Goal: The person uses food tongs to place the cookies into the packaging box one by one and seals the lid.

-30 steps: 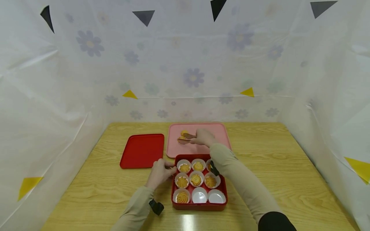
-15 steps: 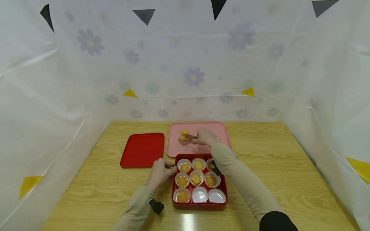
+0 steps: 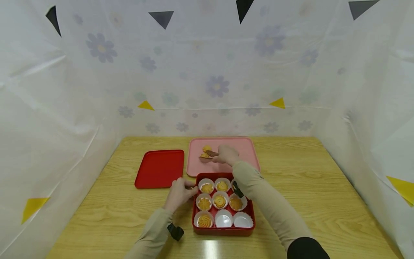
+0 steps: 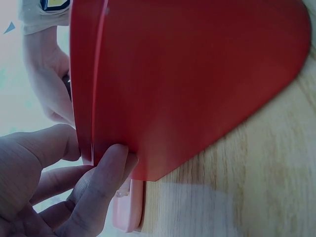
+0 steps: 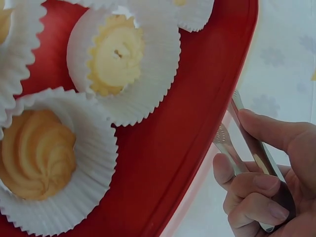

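Observation:
My left hand (image 3: 179, 194) pinches the left rim of a red box (image 3: 223, 232), thumb on the rim and fingers against the outer wall in the left wrist view. Inside the box stand white paper cups in rows, several with a golden piped cookie (image 3: 204, 221). Two front cups, the middle one (image 3: 223, 218) and the right one (image 3: 243, 219), hold none. My right hand (image 3: 227, 155) grips metal tongs (image 5: 257, 157) over the pink tray (image 3: 245, 149). The tong ends lie around or beside a cookie (image 3: 205, 155); contact is unclear. Another cookie (image 3: 207, 148) lies just behind.
A flat red tray (image 3: 160, 169) lies left of the pink tray on the wooden table (image 3: 300, 180). The box stands in front of the pink tray, under my right forearm (image 3: 271, 201). A white flowered sheet (image 3: 216, 64) hangs behind and at both sides.
My right hand and the tongs have shifted slightly, lately a little to the left, over the same cookies. The left hand and the box stay in place.

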### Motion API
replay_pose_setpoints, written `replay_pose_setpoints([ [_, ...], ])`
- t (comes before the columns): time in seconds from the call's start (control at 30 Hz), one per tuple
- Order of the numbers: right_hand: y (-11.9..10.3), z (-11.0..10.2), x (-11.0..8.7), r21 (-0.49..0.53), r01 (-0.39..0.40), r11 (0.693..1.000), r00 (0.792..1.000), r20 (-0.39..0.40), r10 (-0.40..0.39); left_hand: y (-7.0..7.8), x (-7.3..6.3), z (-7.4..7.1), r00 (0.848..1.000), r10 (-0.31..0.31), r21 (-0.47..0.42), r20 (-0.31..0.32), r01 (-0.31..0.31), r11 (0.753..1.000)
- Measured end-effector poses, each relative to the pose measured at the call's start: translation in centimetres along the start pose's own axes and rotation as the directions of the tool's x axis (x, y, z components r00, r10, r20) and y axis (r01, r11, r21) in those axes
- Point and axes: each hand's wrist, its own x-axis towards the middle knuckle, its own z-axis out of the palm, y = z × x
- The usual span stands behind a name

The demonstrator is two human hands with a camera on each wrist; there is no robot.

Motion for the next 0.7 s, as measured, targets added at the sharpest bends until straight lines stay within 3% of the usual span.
replay_pose_setpoints([
  [0.7, -0.14, 0.12, -0.11, -0.003, 0.013, 1.000, 1.000, -0.001, -0.013, -0.05, -0.12, 0.07, 1.000, 0.013, -0.015, -0.004, -0.013, 1.000],
])
